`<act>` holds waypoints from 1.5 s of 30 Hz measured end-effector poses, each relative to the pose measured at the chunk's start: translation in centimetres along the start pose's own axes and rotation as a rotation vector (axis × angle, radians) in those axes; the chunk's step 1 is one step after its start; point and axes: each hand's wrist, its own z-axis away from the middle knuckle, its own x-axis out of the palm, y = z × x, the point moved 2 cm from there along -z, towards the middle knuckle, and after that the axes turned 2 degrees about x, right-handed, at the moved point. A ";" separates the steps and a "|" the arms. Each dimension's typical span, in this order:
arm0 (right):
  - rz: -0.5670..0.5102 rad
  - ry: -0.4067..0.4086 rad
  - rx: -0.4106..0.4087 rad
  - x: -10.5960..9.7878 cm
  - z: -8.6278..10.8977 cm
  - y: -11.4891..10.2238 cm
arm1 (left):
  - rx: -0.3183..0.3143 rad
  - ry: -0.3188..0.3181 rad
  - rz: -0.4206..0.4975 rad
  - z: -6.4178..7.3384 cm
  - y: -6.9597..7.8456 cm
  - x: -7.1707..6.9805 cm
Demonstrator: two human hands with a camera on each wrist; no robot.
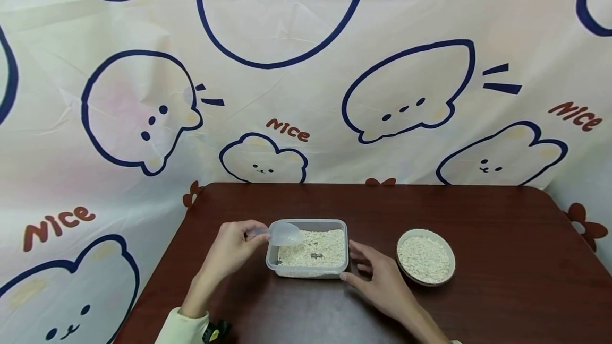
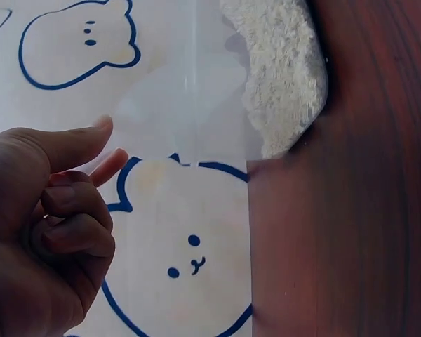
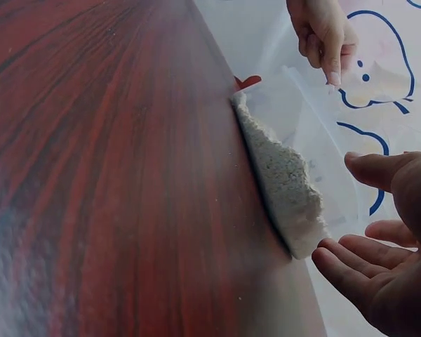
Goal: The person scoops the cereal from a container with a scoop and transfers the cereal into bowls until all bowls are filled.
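Observation:
A clear plastic scoop (image 1: pixel 287 234) is pinched by its handle between the thumb and fingers of my left hand (image 1: pixel 230 248). Its bowl hangs over the left part of a translucent rectangular container (image 1: pixel 306 272). Pale flakes like rolled oats (image 1: pixel 327 246) fill part of this container, heaped unevenly, with a small dark patch in the middle. Spread around the container's right end, my right hand (image 1: pixel 382 283) has its thumb near the front corner and its fingers by the side wall. In the right wrist view the right hand's fingers (image 3: pixel 351 270) look extended, at or against the wall.
Right of my right hand stands a round bowl (image 1: pixel 451 275) full of similar pale flakes (image 1: pixel 424 259). Everything stands on a dark reddish-brown table (image 1: pixel 497 238). A cartoon-printed cloth (image 1: pixel 325 94) hangs behind the table's far edge. A dark object (image 1: pixel 216 332) shows by the left sleeve.

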 end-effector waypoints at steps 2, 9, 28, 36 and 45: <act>-0.001 -0.004 0.007 0.1 -0.1 0.1 | 0.001 -0.034 -0.008 -0.2 0.2 0.4; -0.015 -0.010 0.018 0.4 -0.4 0.4 | 0.027 -0.117 0.020 -0.9 0.7 2.7; -0.049 0.008 -0.010 0.7 -0.2 0.6 | 0.146 -0.064 0.111 -1.2 2.5 7.7; -0.044 0.003 0.003 0.6 -0.2 0.6 | 0.205 -0.022 0.132 -0.9 2.3 7.7; -0.042 -0.001 0.012 0.6 -0.3 0.5 | 0.184 0.019 0.225 -0.6 1.9 6.7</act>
